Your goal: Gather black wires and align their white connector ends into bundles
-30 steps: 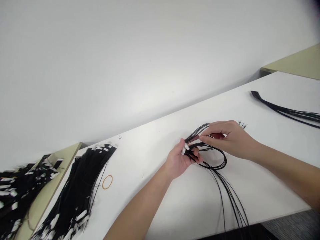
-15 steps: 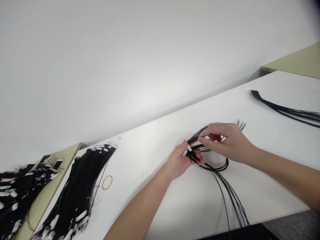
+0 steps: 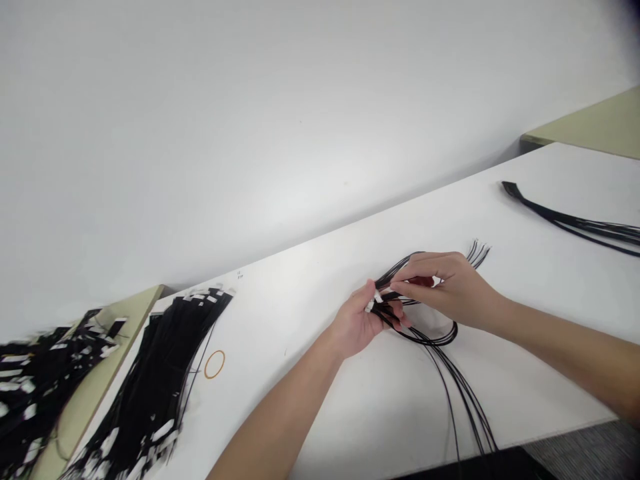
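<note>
Near the middle of the white table, my left hand is closed around a bundle of thin black cables beside their small white connectors. The cables loop to the right, and some strands hang toward the table's front edge. Just right of the connectors, the thumb and forefinger of my right hand are pinched together at the cables; what exactly they grip is too small to make out. Thin loose cable ends stick out behind my right hand.
On the left of the white table lies a thick pile of black cables, with an orange rubber band beside it. Another cable pile is on a greenish board at far left. A black cable bundle lies at right.
My right hand has moved slightly left and down, its fingertips closer to the white connectors. My left hand has stayed in place.
</note>
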The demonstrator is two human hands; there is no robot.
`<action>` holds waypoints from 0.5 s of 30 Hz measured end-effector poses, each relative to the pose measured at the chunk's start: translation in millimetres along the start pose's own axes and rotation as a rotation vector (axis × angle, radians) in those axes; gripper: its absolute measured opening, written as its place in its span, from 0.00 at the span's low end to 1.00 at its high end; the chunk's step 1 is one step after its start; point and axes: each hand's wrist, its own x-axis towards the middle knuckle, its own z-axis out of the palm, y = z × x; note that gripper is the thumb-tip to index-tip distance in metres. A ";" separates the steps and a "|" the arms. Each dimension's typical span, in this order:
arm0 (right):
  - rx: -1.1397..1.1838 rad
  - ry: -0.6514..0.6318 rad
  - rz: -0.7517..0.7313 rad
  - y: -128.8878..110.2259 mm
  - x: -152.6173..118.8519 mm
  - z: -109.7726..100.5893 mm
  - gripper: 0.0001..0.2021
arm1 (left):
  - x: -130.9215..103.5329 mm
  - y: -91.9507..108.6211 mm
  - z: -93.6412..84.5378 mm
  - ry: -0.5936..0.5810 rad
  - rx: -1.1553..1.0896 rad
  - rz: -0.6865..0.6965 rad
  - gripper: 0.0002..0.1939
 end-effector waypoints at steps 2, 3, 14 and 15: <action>-0.020 0.002 -0.027 3.9 0.3 1.6 0.07 | -0.1 -0.3 -1.0 -0.001 0.007 -0.003 0.24; -0.030 0.003 -0.036 5.3 0.3 2.6 0.07 | -0.1 -0.3 -1.3 -0.004 0.009 -0.006 0.24; -0.246 0.380 0.060 17.7 9.4 -22.1 0.10 | -3.1 3.3 0.5 0.111 -0.191 0.057 0.24; -0.313 0.292 0.132 19.6 11.0 -26.3 0.11 | -3.3 3.7 0.5 0.121 -0.202 0.067 0.23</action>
